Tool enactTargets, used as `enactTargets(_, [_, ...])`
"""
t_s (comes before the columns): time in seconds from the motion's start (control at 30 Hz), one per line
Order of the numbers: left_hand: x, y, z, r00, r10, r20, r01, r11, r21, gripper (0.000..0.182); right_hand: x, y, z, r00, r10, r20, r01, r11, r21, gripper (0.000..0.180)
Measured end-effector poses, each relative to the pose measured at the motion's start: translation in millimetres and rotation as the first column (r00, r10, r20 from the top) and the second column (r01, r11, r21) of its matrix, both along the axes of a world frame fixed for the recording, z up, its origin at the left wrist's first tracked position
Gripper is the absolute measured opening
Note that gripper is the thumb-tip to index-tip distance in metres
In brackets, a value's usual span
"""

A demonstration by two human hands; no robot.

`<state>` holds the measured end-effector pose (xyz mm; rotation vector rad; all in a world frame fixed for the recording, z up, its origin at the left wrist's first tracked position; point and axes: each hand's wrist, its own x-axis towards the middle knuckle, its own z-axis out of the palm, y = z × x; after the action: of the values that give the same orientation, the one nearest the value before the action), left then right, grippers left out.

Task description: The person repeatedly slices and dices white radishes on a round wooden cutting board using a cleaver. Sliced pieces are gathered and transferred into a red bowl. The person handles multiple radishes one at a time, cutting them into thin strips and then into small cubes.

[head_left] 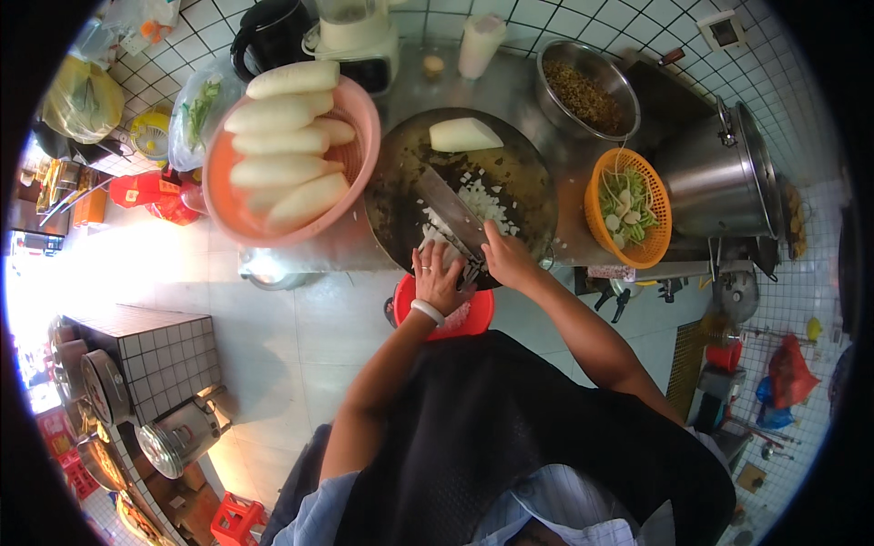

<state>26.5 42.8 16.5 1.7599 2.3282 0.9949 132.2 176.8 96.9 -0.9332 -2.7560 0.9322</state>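
Observation:
My right hand (506,255) is closed around the handle of a cleaver (452,210), whose broad blade lies across a round, dark-stained chopping board (532,184). Beside the blade, my left hand (440,280) presses on cut strips of white radish (437,240) at the board's near edge, fingers spread over them. Diced radish (483,203) is scattered beyond the cleaver. A large peeled piece of radish (464,135) lies at the board's far side. Below the board's near edge stands a red basin (481,310) with pale pieces inside, partly hidden by my left hand and wrist.
To the left, a pink basin (372,130) holds several peeled radishes (280,142). On the right are a steel bowl (631,102) of brown crumbly food, an orange basket (664,211) of greens and a large steel pot (710,177). A blender (351,41) and a cup (480,48) stand behind.

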Motion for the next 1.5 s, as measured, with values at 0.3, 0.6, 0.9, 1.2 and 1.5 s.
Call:
enactTargets(0.3, [-16,5,-14,0.992,0.096,0.080,-0.103,0.991,0.087,0.048,1,-41,17,0.952,0.036,0.305,-0.039,0.999,0.004,0.024])
enactTargets(0.6, [-30,1,-9,0.975,0.137,0.173,-0.163,0.975,0.150,0.040,7,-39,16,0.979,0.095,0.183,-0.108,0.992,0.065,0.019])
enactTargets(0.9, [-33,-9,-10,0.971,0.113,0.212,-0.153,0.971,0.183,0.036,2,-31,3,0.986,0.127,0.112,-0.138,0.986,0.095,0.033])
enactTargets(1.2, [-26,-21,-11,0.969,0.125,0.212,-0.158,0.976,0.149,0.035,-5,-34,9,0.986,0.136,0.093,-0.144,0.986,0.089,0.029])
enactTargets(1.5, [-28,-35,-11,0.974,0.107,0.198,-0.137,0.980,0.144,0.031,-10,-34,0,0.977,0.207,0.057,-0.212,0.970,0.117,0.027])
